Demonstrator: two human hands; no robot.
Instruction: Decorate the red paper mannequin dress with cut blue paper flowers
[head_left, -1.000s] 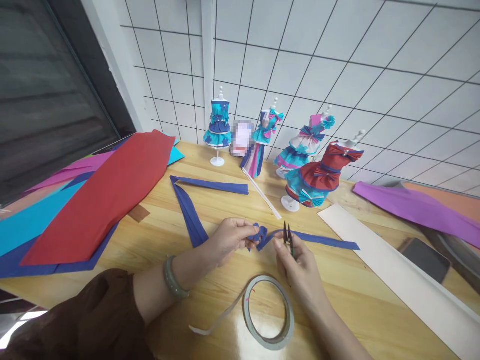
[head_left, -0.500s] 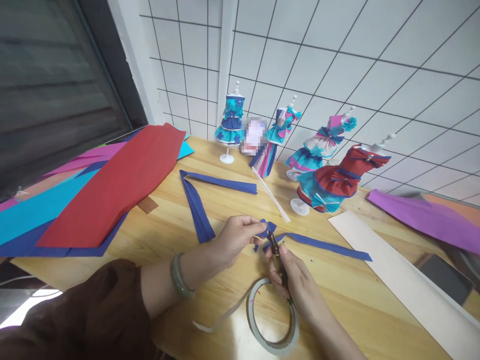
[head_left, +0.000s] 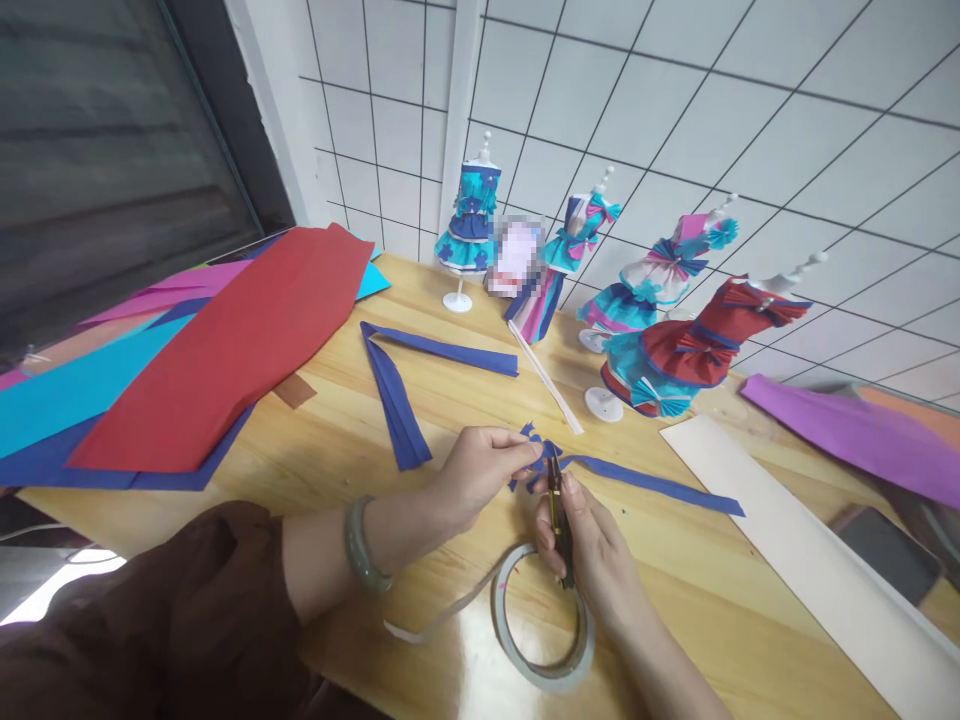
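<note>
Between thumb and fingers, my left hand pinches a small blue paper piece near the middle of the table. My right hand is closed around dark scissors, whose tips touch or lie right beside the blue piece. A long blue strip runs to the right from behind the scissors. Just below my hands lies a roll of tape, its loose end trailing left. Small blue bits sit under the held piece, partly hidden by my fingers.
Four small dress forms in paper dresses, one in red and teal, stand at the back. Folded blue strips lie behind my left hand. Large coloured sheets cover the left side; a white board and purple paper are right.
The scissors have turned more upright, and their tips have shifted slightly right along with the blue piece. The whole view has moved a little.
</note>
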